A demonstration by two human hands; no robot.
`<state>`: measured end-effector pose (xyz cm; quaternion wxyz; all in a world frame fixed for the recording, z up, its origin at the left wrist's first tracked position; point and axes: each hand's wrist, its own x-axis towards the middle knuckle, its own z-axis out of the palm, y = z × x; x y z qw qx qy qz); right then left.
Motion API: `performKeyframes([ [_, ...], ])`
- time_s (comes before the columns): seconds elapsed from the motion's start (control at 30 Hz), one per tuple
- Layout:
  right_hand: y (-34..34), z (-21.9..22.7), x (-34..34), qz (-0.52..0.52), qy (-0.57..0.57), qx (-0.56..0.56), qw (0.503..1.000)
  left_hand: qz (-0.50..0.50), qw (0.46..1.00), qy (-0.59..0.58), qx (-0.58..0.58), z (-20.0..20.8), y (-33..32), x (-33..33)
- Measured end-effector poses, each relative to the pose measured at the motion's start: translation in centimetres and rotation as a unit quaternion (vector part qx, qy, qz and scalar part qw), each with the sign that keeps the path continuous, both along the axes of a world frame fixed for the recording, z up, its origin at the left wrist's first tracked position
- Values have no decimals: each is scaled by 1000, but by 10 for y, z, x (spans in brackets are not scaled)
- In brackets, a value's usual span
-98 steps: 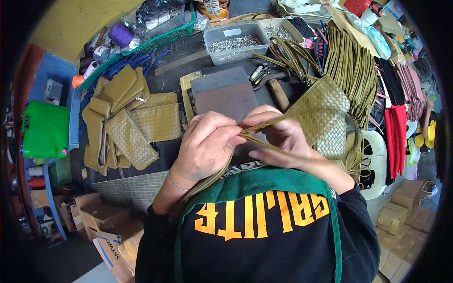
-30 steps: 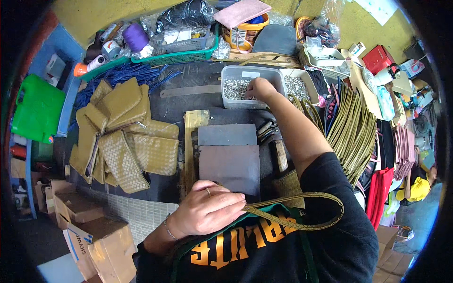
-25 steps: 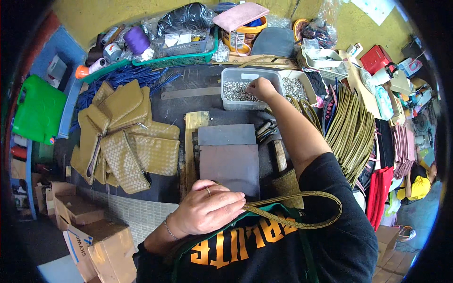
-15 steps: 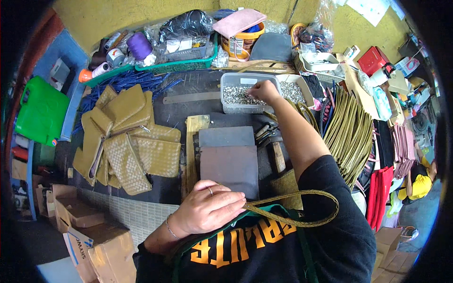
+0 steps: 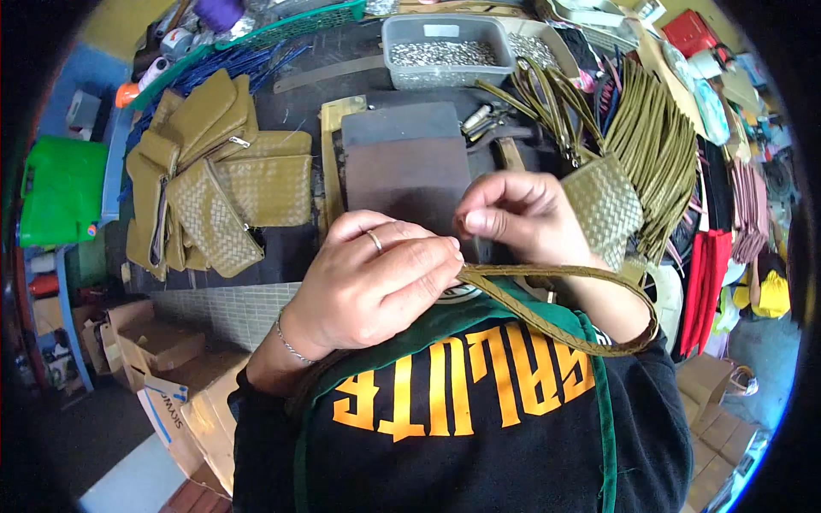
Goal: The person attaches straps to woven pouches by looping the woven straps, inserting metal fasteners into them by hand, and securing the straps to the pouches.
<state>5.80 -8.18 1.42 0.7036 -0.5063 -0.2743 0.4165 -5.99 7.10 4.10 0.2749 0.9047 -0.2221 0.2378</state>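
Observation:
In front of my chest, my left hand (image 5: 385, 278) is closed on the ends of an olive-green strap (image 5: 560, 323). The rest of the strap bends out to the right in a loop, passing over my right forearm. Close beside those ends is my right hand (image 5: 522, 218), its thumb and index finger pinched together; whatever sits between them is too small to make out. Just beyond both hands lies a dark flat slab (image 5: 406, 162). At the back stands a clear plastic tub (image 5: 449, 77) of small silvery metal pieces.
Olive woven pouches (image 5: 218, 179) are heaped on the left of the table. To the right are a bundle of olive straps (image 5: 654, 154), another woven pouch (image 5: 603, 205) and a hammer handle (image 5: 510, 154). A metal ruler (image 5: 329, 73) lies near the tub. Cardboard boxes (image 5: 205, 402) stand at lower left.
My right hand has left the tub of metal pieces and come back beside my left hand. The left hand keeps the strap ends. The whole view has tilted downward.

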Motion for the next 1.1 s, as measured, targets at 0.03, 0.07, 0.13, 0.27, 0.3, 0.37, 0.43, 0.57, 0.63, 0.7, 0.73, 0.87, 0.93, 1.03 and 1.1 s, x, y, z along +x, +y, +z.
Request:
performKeyframes([
  [0.03,-7,-2,-8,-7,11,14,1000,-3,1000,-13,3,-2,-2,-1],
  [0.07,-12,-3,-16,-5,52,28,998,-4,1000,-25,7,-3,-3,-2],
  [0.13,-19,-1,-24,-4,59,41,997,-11,999,-28,21,-5,-4,-5],
  [0.27,-23,-2,-39,-9,20,44,999,-19,998,-40,37,-5,-9,-15],
  [0.3,-24,-2,-41,-10,19,44,999,-19,998,-43,40,-4,-10,-17],
  [0.37,-27,-2,-46,-11,-8,51,999,-22,998,-42,37,-4,-11,-20],
  [0.43,-29,-4,-48,-10,-30,59,998,-22,998,-39,34,-4,-11,-23],
  [0.57,-30,-6,-50,-11,-85,87,993,-37,998,-39,27,-4,-10,-23],
  [0.63,-31,-4,-49,-7,-155,93,983,-43,998,-37,24,-5,-9,-22],
  [0.7,-35,-9,-47,9,-162,105,981,-42,998,-35,16,-4,-8,-21],
  [0.73,-36,-10,-46,18,-168,114,979,-43,998,-36,15,-5,-7,-21],
  [0.87,-30,-8,-52,-13,-195,92,976,-17,1000,-26,-2,-9,-6,-18],
  [0.93,-25,-8,-54,-78,-255,57,962,-16,1000,-26,-8,-8,-7,-16],
  [1.03,-13,-11,-56,-130,-316,95,935,1,1000,-2,-30,-6,-6,-13],
  [1.1,-12,-11,-54,-117,-340,93,928,-1,998,51,-33,-2,-4,-14],
])
